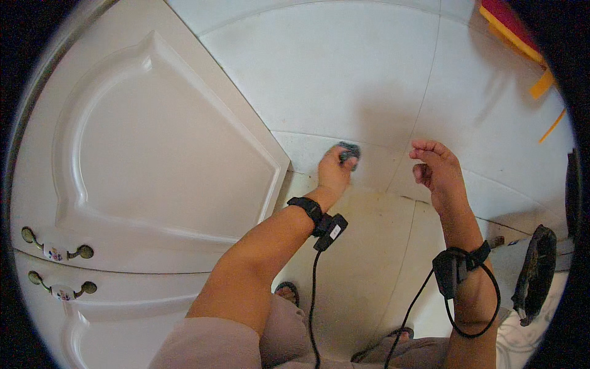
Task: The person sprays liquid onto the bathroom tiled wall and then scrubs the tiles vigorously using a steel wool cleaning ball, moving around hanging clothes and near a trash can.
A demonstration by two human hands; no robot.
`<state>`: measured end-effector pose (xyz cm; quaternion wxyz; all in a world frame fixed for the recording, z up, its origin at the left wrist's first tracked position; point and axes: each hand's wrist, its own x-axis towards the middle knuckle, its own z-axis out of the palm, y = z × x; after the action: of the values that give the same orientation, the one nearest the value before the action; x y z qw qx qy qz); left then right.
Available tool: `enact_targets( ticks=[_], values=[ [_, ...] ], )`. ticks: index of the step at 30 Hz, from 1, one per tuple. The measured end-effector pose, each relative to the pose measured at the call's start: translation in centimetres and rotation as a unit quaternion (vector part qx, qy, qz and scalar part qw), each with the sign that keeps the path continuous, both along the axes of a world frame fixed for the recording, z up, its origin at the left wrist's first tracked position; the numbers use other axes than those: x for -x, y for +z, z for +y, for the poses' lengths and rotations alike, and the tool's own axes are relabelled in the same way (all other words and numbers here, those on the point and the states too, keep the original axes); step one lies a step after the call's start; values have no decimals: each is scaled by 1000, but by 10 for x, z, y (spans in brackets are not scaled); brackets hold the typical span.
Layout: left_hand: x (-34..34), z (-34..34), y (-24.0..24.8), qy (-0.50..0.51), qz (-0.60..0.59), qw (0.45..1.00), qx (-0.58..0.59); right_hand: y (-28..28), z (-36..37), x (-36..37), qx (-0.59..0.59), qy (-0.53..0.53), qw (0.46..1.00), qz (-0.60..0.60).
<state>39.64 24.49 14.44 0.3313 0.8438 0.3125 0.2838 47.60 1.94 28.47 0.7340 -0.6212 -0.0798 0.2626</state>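
My left hand (pixel 335 169) is closed around a small dark grey-green thing (pixel 350 154), held against the white tiles ahead of me. It is smeared by motion, so I cannot tell its kind. Off to the right, my right hand (pixel 437 169) hangs in the air with its fingers loosely bent and a gap between them and the thumb. Nothing shows in it. Each wrist carries a black strap with a small black device (pixel 330 232) and a cable.
White cabinet doors (pixel 166 135) with ornate handles (pixel 56 252) fill the left side. A red and yellow cloth-like thing (pixel 513 31) hangs at the upper right. A black, bag-like thing (pixel 533 275) is at the right. My feet stand on the tiled floor (pixel 362 270).
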Motion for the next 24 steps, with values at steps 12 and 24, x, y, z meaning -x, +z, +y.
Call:
enact_targets(
  ticks=[12, 24],
  values=[
    [24, 56, -8, 98, -185, 941, 265, 2, -6, 11, 17, 7, 1000, -5],
    [36, 66, 27, 157, -188, 969, 14, 1, -13, 12, 34, 16, 998, -43]
  ],
)
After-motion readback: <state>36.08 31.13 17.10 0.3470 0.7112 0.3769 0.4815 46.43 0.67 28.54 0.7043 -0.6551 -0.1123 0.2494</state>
